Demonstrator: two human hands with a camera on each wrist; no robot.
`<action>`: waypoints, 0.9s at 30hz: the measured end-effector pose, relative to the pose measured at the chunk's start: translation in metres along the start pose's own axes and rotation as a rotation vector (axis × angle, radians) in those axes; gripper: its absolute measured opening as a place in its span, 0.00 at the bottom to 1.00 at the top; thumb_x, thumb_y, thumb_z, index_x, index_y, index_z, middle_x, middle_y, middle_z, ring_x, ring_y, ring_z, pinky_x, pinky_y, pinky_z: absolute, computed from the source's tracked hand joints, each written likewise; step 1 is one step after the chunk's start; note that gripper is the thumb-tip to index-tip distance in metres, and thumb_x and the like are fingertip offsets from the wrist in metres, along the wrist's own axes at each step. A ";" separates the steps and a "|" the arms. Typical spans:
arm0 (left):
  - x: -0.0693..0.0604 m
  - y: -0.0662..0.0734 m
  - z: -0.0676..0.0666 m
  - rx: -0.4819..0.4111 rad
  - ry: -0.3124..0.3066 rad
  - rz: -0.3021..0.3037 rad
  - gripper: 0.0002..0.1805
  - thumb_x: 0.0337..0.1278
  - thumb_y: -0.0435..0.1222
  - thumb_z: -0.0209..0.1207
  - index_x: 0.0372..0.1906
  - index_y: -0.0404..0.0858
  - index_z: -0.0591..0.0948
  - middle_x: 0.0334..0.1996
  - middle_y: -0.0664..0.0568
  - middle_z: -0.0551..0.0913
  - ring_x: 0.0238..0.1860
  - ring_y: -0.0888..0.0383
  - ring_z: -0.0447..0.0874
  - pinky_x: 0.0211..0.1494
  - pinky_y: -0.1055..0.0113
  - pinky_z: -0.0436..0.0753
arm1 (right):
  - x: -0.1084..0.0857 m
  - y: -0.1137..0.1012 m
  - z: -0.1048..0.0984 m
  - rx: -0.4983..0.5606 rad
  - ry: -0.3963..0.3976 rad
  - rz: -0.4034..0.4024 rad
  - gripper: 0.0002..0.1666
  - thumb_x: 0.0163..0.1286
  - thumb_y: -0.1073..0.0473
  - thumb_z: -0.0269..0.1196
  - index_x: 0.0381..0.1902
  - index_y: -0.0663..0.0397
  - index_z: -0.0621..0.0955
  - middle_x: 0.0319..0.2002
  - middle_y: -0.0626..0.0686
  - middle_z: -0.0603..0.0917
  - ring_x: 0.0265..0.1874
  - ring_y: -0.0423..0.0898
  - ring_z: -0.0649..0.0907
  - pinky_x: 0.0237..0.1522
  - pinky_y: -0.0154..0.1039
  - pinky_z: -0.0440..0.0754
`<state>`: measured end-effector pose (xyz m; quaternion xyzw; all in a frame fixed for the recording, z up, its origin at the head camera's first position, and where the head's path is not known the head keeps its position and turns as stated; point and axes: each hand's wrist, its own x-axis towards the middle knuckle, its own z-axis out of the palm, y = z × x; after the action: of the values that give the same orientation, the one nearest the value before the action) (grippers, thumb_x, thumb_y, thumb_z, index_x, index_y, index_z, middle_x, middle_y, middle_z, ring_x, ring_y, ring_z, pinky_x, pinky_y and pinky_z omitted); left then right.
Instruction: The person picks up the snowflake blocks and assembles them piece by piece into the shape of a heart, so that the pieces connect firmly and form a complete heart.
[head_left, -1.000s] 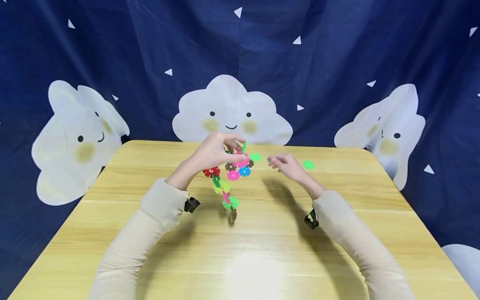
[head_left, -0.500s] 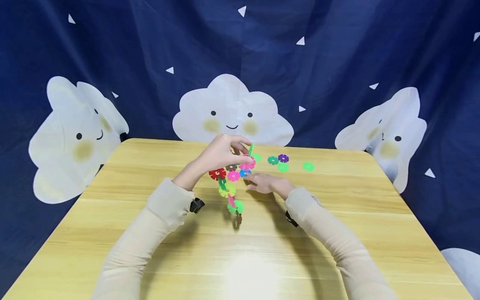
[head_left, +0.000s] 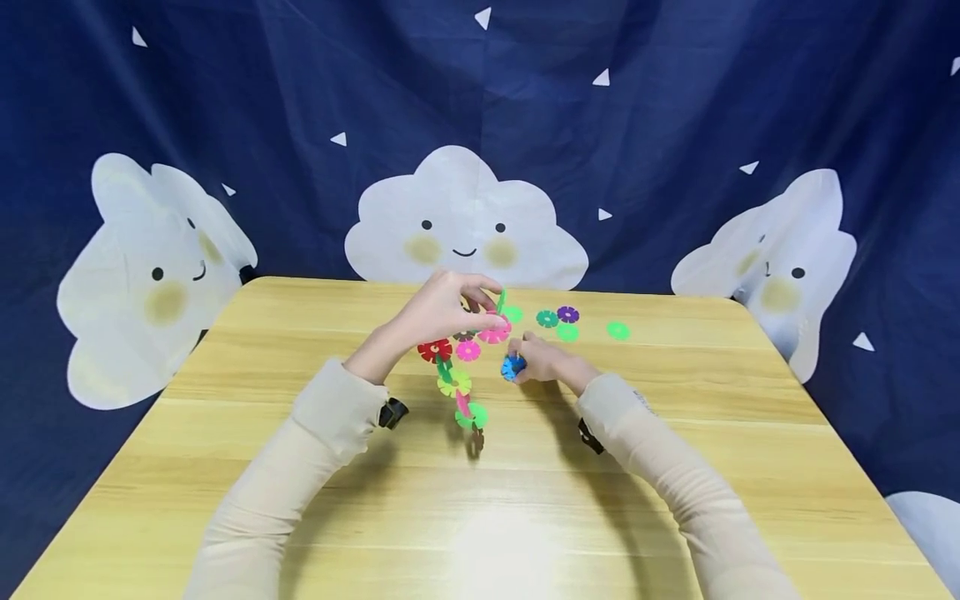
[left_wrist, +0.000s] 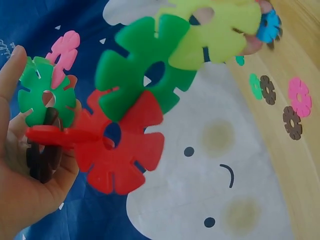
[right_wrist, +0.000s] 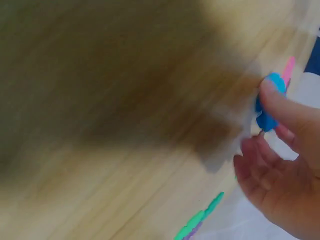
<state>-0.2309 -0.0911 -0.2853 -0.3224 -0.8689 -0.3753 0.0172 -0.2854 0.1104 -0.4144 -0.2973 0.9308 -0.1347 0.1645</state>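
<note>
My left hand (head_left: 442,307) is raised over the far part of the table, its thumb and fingers gripping one end of a chain of notched plastic snowflake discs. The chain hangs down through a red disc (left_wrist: 120,142), a dark green disc (left_wrist: 145,65) and a yellow disc (left_wrist: 215,35), then pink, light green and brown ones below. A pink disc (head_left: 495,329) sits at the thumb tip. To the right, my right hand (head_left: 549,358) pinches a loose blue snowflake disc (head_left: 513,367) between thumb and fingers, apart from the chain.
Loose discs lie on the wooden table (head_left: 315,500): a pink one (head_left: 468,351) behind the chain, and a teal one (head_left: 547,319), a purple one (head_left: 567,315) and light green ones (head_left: 618,331) to the right. A cloud-print curtain (head_left: 465,92) hangs behind.
The right hand moved left and toward me from the teal and purple discs, then picked up the blue disc from the table. The left hand shifted slightly right, still holding the chain.
</note>
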 end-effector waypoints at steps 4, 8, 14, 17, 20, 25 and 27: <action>-0.001 0.000 0.000 0.003 0.002 -0.004 0.25 0.45 0.43 0.66 0.50 0.35 0.79 0.34 0.49 0.86 0.35 0.58 0.82 0.33 0.69 0.78 | -0.008 -0.001 -0.014 0.222 0.101 -0.111 0.06 0.58 0.69 0.61 0.33 0.64 0.75 0.28 0.56 0.79 0.28 0.45 0.77 0.34 0.38 0.77; -0.002 0.001 -0.002 -0.021 0.024 -0.029 0.25 0.45 0.41 0.67 0.51 0.36 0.79 0.36 0.49 0.85 0.37 0.57 0.79 0.31 0.68 0.77 | -0.024 -0.012 -0.041 0.620 0.265 -0.167 0.05 0.63 0.69 0.56 0.37 0.68 0.74 0.26 0.54 0.79 0.23 0.42 0.78 0.31 0.39 0.79; -0.004 0.001 -0.002 -0.051 0.083 -0.013 0.25 0.45 0.39 0.67 0.51 0.35 0.78 0.36 0.48 0.85 0.35 0.57 0.80 0.29 0.68 0.75 | -0.051 -0.030 -0.078 1.003 0.519 -0.274 0.04 0.65 0.72 0.53 0.38 0.63 0.73 0.24 0.44 0.80 0.21 0.39 0.79 0.30 0.31 0.79; -0.002 0.002 -0.001 -0.064 0.111 -0.010 0.25 0.45 0.39 0.67 0.51 0.34 0.77 0.36 0.47 0.85 0.32 0.57 0.82 0.29 0.68 0.75 | -0.061 -0.038 -0.087 1.056 0.574 -0.312 0.07 0.65 0.72 0.52 0.38 0.58 0.73 0.24 0.43 0.81 0.20 0.39 0.80 0.29 0.31 0.80; 0.000 0.004 0.002 -0.062 0.141 -0.005 0.24 0.47 0.39 0.66 0.51 0.34 0.77 0.37 0.47 0.85 0.33 0.56 0.83 0.32 0.67 0.76 | -0.068 -0.046 -0.090 1.048 0.595 -0.332 0.06 0.66 0.72 0.51 0.38 0.59 0.72 0.24 0.43 0.82 0.20 0.39 0.80 0.29 0.31 0.80; 0.001 0.009 0.011 -0.032 0.206 0.058 0.21 0.51 0.35 0.61 0.52 0.33 0.77 0.33 0.46 0.85 0.32 0.56 0.81 0.31 0.69 0.73 | -0.073 -0.060 -0.088 1.037 0.619 -0.333 0.05 0.67 0.71 0.50 0.41 0.65 0.69 0.24 0.42 0.82 0.20 0.38 0.79 0.31 0.30 0.79; 0.001 0.012 0.015 -0.020 0.245 0.087 0.19 0.51 0.33 0.58 0.50 0.32 0.79 0.29 0.46 0.84 0.27 0.57 0.79 0.26 0.70 0.70 | -0.073 -0.063 -0.085 1.039 0.639 -0.320 0.06 0.67 0.70 0.51 0.42 0.66 0.68 0.23 0.42 0.81 0.20 0.37 0.79 0.32 0.30 0.80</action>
<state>-0.2218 -0.0743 -0.2884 -0.3118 -0.8416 -0.4193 0.1364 -0.2302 0.1177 -0.2982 -0.2593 0.6909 -0.6746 -0.0209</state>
